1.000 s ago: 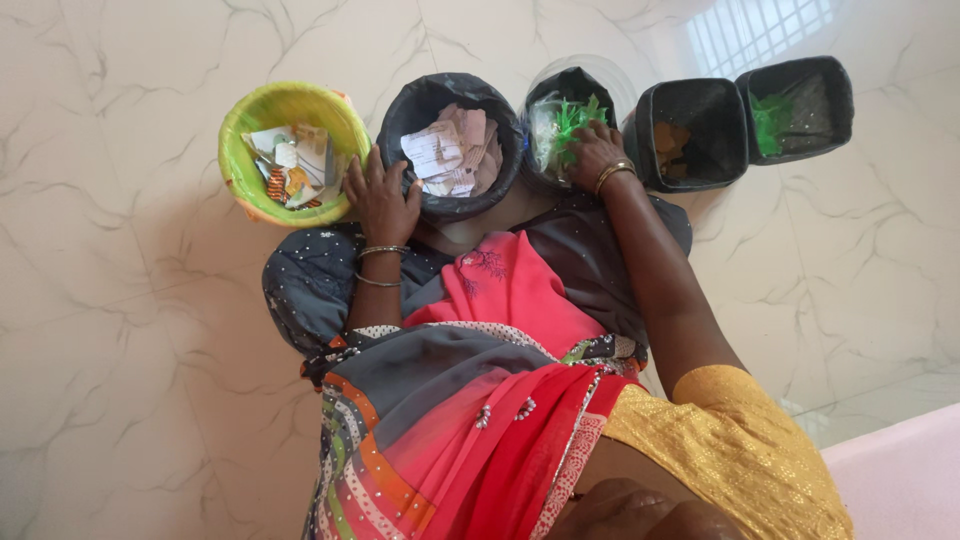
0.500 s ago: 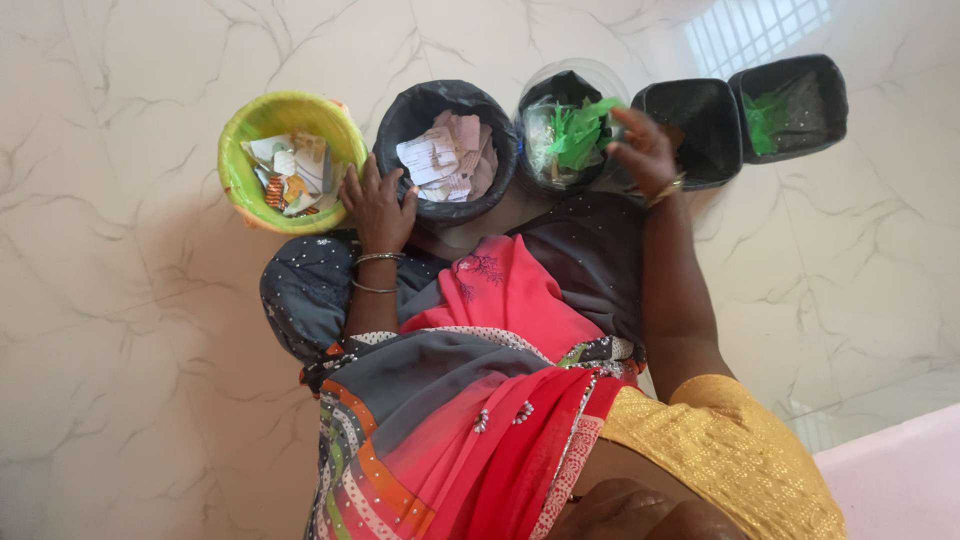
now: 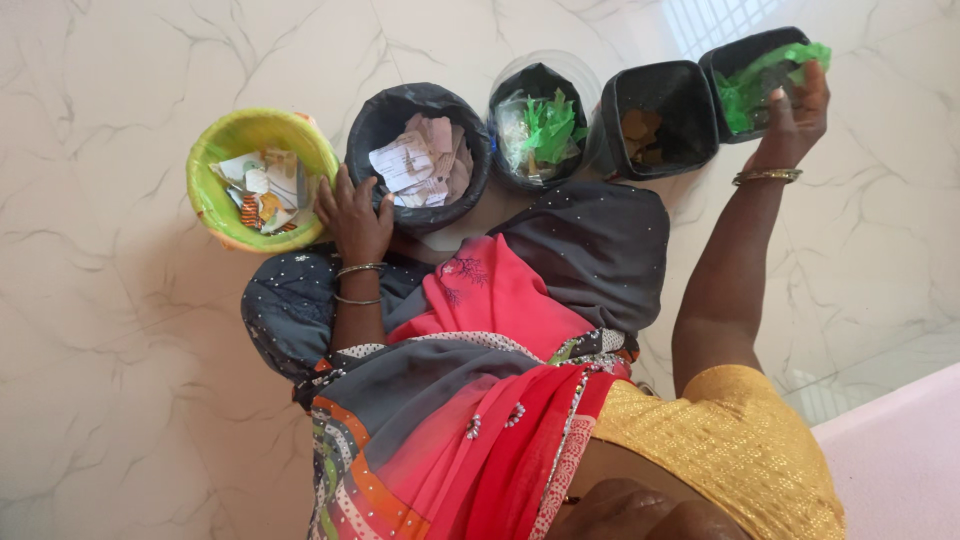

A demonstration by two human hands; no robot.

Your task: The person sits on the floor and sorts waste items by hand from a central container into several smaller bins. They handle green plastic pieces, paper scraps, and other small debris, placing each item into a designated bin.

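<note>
My right hand [image 3: 800, 112] reaches out to the far-right square black bin [image 3: 728, 55], its fingers closed on a crumpled piece of green plastic [image 3: 757, 83] held over the bin's opening. My left hand [image 3: 352, 212] rests with fingers spread on the floor between the round green bin [image 3: 213, 150] and the round black-lined bin [image 3: 375, 118], touching the rim of the black one. It holds nothing. Both wrists wear bangles.
Several bins stand in a row on the white marble floor. The green one holds paper scraps, the black one torn paper, a clear black-lined bin [image 3: 540, 82] green and clear plastic, a square black bin [image 3: 685, 82] brown bits. My lap's red and grey cloth [image 3: 500, 330] lies below them.
My right hand has moved from the clear round bin rightward past the first square bin to the far-right bin, carrying green plastic. My left hand has stayed put.
</note>
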